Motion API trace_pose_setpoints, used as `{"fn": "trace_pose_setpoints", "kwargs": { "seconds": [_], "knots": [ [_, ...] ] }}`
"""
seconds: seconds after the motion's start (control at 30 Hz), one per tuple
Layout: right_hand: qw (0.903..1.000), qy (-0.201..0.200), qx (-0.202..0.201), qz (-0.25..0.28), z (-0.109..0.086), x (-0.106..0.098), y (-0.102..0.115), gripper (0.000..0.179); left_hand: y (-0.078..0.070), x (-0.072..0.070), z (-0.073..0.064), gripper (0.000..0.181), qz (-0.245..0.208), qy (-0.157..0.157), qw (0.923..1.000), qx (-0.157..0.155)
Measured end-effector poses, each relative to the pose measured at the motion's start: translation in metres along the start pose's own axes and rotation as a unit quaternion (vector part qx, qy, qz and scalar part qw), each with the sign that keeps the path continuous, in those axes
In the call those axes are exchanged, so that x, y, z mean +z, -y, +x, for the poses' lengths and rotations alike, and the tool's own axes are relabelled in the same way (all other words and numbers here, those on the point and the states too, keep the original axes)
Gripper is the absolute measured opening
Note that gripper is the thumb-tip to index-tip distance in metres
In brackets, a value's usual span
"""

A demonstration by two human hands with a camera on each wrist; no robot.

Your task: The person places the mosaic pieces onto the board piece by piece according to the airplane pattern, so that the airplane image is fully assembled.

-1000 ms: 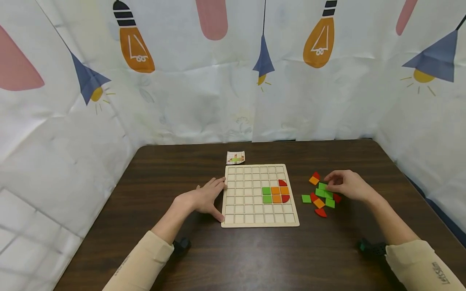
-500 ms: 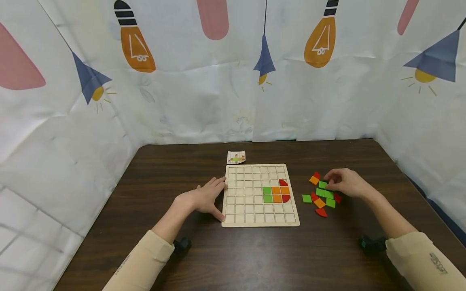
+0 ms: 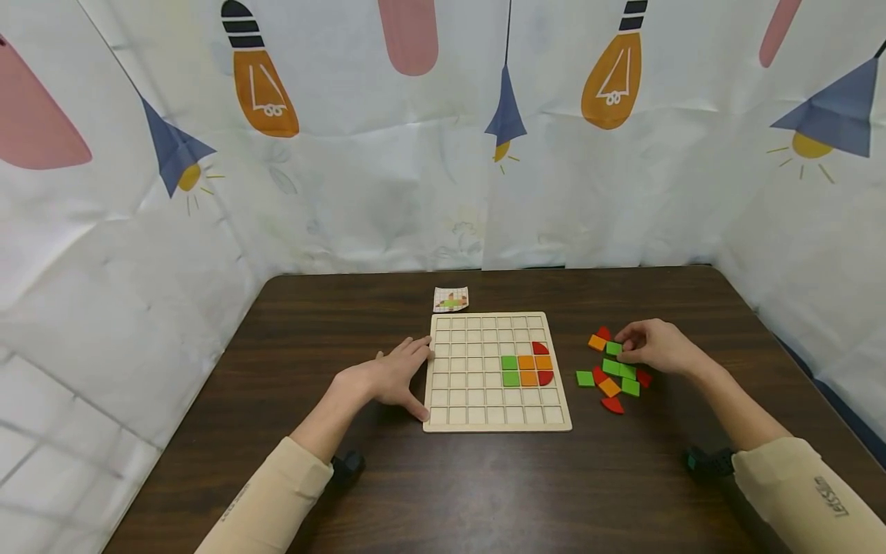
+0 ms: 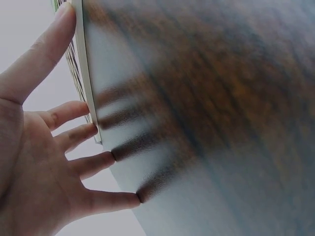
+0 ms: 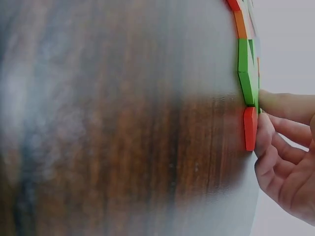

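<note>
A light wooden grid board [image 3: 467, 396] lies on the table, with green, orange and red tiles set at its right side. My left hand [image 3: 384, 377] is spread along the board's left edge, thumb at the near corner and fingertips further up. In the left wrist view its fingers [image 4: 106, 200] are straight, tips at the table and board edge. To the board's right, my right hand [image 3: 657, 344] has curled fingers, with thumb and index finger pinching a green square tile [image 3: 613, 348]. In the right wrist view the hand partly hides behind loose tiles.
Loose tiles lie around the right hand: green squares [image 3: 630, 387], orange squares [image 3: 597, 343] and red quarter-rounds [image 3: 612, 405]. A small pattern card [image 3: 451, 299] lies behind the board on the dark wooden table [image 3: 484, 492]. A printed cloth hangs behind.
The right hand has edged slightly away from me, and the green tile at its fingertips has shifted with it. The left hand keeps its place at the board; the head view drifts slightly.
</note>
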State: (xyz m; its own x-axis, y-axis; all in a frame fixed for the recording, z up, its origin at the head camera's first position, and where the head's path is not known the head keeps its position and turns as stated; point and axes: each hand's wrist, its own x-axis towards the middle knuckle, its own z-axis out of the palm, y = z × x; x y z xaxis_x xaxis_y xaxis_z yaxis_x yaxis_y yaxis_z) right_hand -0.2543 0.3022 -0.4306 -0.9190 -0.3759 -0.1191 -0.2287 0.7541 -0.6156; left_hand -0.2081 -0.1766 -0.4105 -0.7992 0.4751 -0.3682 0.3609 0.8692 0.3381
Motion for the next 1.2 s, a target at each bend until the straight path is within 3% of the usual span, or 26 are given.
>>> {"fn": "trace_pose_setpoints", "kwargs": {
  "seconds": [0.53,1.0,1.2],
  "knots": [
    [0.9998,-0.002,-0.003,-0.022,-0.001,-0.001,0.006,0.028,0.000,0.000,0.000,0.096,0.002,0.006,1.0000,0.003],
    [0.9998,-0.006,-0.015,-0.015,0.010,0.005,0.034,0.028,0.002,-0.001,0.000,0.096,-0.003,0.006,0.9999,0.008],
    [0.9990,-0.009,-0.043,-0.004,0.014,0.013,0.044,0.027,0.002,-0.001,0.000,0.097,-0.001,0.002,0.9999,0.010]
  ]
}}
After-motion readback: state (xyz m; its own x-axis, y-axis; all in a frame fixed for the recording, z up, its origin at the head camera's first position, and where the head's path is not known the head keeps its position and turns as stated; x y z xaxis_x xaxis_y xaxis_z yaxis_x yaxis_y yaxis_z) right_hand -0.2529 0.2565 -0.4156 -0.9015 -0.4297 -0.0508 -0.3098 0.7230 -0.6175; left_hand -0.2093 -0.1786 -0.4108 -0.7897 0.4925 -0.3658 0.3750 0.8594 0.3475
